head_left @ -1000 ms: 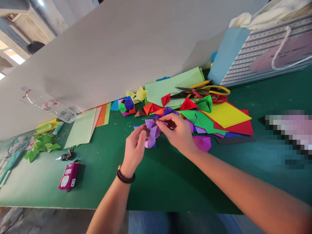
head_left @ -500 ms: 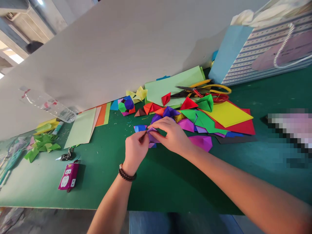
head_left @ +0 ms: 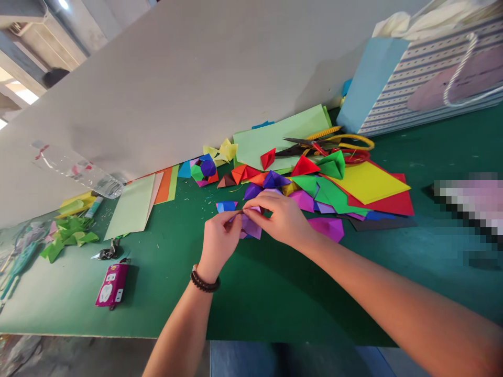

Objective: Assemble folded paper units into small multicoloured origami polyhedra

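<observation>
Between my two hands is a small purple piece of folded paper [head_left: 251,225], pinched at its upper left edge. My left hand [head_left: 221,236], with a dark beaded bracelet on its wrist, is closed, thumb and finger pressed on the paper's edge. From the other side my right hand [head_left: 281,217] pinches the same edge, its fingertips close to the left ones. Just behind the left hand lies a blue folded paper piece [head_left: 227,206]. Several folded pieces in violet, green and red, such as a green one [head_left: 334,196], lie beyond the right hand.
Scissors [head_left: 314,145] rest on light green sheets by the wall. Yellow sheets [head_left: 365,183] and red sheets are stacked to the right. A striped paper bag [head_left: 424,78] stands behind. Left are a clear bottle [head_left: 84,170], pale paper sheets [head_left: 131,207], keys [head_left: 110,251] and a magenta pouch [head_left: 112,285].
The purple paper has turned in my fingers, and more of its face now shows below them. My fingertips have drawn closer together along its edge.
</observation>
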`<move>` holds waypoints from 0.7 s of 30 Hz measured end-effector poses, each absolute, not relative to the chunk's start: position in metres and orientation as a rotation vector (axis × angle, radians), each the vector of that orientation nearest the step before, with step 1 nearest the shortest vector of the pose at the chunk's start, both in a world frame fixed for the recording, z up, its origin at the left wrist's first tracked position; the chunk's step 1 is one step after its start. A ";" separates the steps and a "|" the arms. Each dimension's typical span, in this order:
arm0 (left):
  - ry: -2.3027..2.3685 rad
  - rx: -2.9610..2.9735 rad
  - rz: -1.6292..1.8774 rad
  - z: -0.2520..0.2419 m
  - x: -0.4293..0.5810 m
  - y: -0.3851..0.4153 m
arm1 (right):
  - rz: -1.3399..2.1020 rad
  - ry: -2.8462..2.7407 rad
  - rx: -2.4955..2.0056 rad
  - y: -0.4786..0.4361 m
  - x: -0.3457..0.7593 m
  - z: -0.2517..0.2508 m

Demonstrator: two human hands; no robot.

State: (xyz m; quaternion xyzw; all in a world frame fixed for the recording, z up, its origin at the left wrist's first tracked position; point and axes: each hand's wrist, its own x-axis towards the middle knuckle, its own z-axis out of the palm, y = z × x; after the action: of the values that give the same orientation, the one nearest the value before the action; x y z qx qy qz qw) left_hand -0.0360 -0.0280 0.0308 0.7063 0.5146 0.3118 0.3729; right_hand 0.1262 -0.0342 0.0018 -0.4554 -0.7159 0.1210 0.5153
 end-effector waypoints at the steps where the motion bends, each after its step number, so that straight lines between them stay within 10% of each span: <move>1: 1.322 1.785 0.790 0.031 -0.036 -0.028 | 0.288 -1.708 -1.096 -0.034 0.126 0.002; 21: 1.395 2.507 0.964 0.031 -0.034 -0.032 | -0.099 -1.862 -1.013 -0.039 0.115 0.001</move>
State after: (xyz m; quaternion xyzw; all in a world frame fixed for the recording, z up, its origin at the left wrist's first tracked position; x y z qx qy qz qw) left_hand -0.0339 -0.0316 0.0305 0.8269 0.4603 0.3179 0.0575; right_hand 0.1145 -0.0394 0.0006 -0.4166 -0.7660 -0.0406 0.4879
